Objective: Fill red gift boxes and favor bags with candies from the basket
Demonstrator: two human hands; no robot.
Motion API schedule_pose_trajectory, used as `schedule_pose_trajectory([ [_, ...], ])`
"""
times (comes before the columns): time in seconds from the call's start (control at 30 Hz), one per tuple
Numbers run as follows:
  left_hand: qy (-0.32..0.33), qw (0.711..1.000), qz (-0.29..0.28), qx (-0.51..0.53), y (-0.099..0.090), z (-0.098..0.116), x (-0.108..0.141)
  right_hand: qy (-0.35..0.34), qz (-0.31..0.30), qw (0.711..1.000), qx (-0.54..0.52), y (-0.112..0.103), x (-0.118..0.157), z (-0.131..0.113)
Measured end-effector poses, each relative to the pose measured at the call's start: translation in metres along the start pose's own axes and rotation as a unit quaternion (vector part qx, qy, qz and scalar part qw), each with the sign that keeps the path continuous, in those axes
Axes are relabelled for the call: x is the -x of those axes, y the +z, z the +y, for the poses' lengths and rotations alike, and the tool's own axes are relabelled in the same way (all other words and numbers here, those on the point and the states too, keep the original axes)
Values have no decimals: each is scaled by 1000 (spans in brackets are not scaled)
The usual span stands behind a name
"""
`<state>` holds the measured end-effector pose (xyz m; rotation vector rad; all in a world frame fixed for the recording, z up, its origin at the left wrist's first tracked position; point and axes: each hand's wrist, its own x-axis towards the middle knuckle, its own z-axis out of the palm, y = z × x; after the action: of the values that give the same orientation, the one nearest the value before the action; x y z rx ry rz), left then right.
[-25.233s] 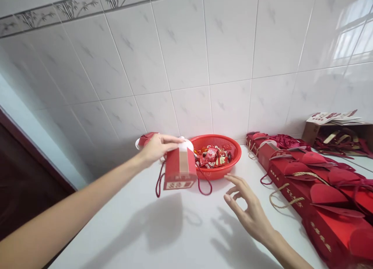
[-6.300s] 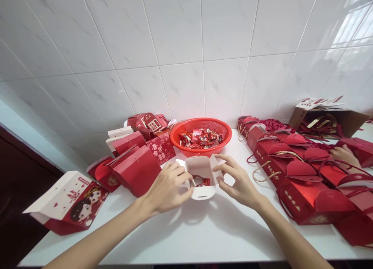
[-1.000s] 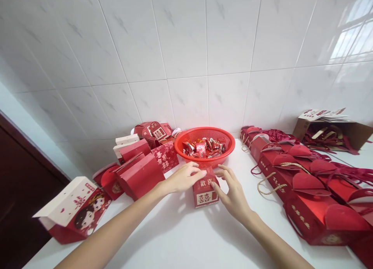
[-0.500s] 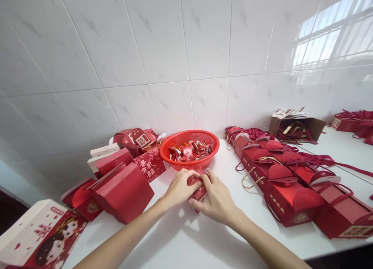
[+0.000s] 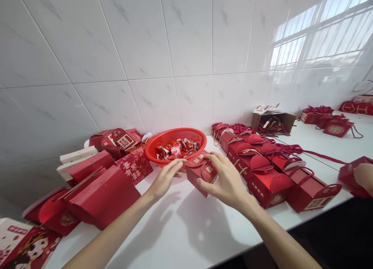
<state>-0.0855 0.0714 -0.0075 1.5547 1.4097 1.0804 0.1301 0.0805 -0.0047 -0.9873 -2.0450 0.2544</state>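
Observation:
My right hand (image 5: pixel 225 179) grips a small red gift box (image 5: pixel 196 172) with gold lettering on its rounded flaps, lifted above the white table (image 5: pixel 163 238). To its left is my left hand (image 5: pixel 167 179), fingers stretched out and apart from the box, holding nothing. Just behind both hands stands a red plastic basket (image 5: pixel 151 143) with wrapped candies (image 5: pixel 177 148) in it. The far side of the held box is hidden.
Rows of red gift boxes (image 5: pixel 271 187) stand at right, with a cardboard box (image 5: pixel 287 121) of ribbons behind. Larger red boxes (image 5: pixel 110 199) crowd the left. Another person's hand (image 5: pixel 364 177) holds a red box at the right edge. A tiled wall (image 5: pixel 192 98) closes the back.
My left hand has come off the gift box. My right hand has lifted it and moved it slightly right. The view has turned right, bringing another person's hand into sight.

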Motion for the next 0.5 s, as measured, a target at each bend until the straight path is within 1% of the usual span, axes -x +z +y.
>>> schedule_pose_trajectory([
  [0.1,-19,999,-46,-11,2,-5,0,-5,65,998,9,-46,-3,1],
  [0.17,-32,996,-74,-31,4,-11,1,11,111,993,35,-80,-11,10],
  [0.23,-45,992,-107,-54,6,-15,3,51,164,981,85,-114,-24,27],
  [0.3,-52,987,-139,-67,7,-18,5,109,190,965,144,-142,-39,50],
  [0.33,-53,985,-152,-68,7,-19,5,139,194,955,176,-153,-47,63],
  [0.4,-50,982,-171,-63,8,-19,4,185,165,941,229,-167,-62,90],
  [0.43,-48,981,-179,-62,8,-19,4,202,148,936,247,-170,-69,104],
  [0.5,-43,979,-190,-64,9,-19,4,218,101,932,270,-169,-78,129],
])
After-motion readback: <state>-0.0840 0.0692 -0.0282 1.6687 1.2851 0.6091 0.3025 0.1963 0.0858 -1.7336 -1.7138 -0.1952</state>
